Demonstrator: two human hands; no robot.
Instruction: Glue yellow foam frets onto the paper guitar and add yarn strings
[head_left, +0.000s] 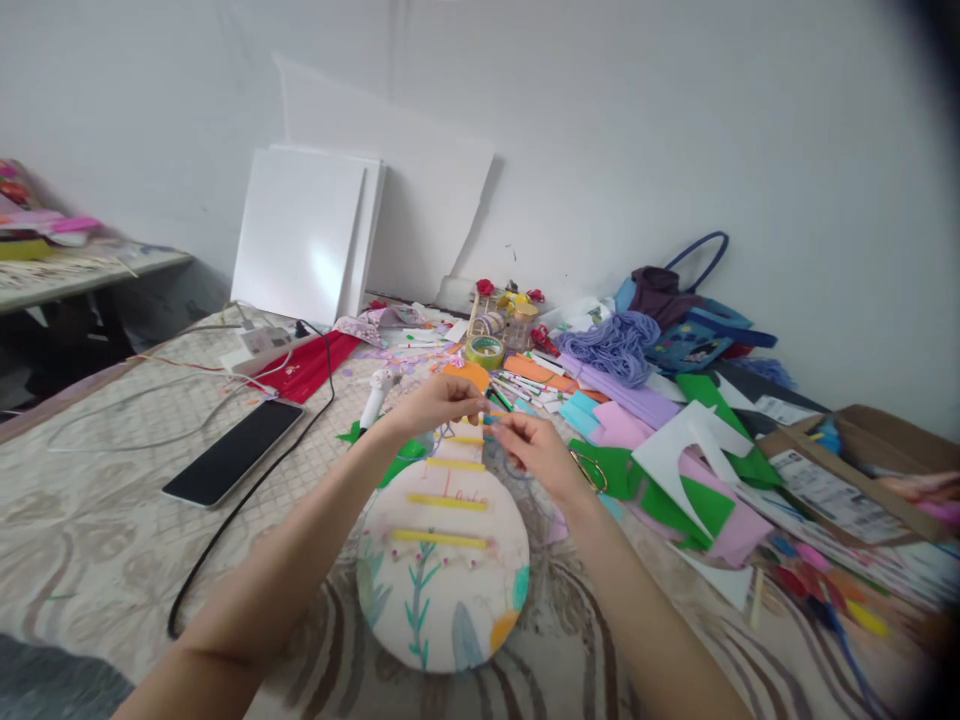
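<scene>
Several yellow sticks (448, 500) on painted disc (442, 600)

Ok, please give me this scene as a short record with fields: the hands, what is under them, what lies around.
left hand: fingers pinched on a small piece, too blurred to name
right hand: fingers curled beside the same piece; grip unclear
under the hands: round painted board with yellow strips
left of it: dark phone, black cable, white glue gun
right of it: coloured paper sheets, purple yarn
at the wall: white panels
</scene>
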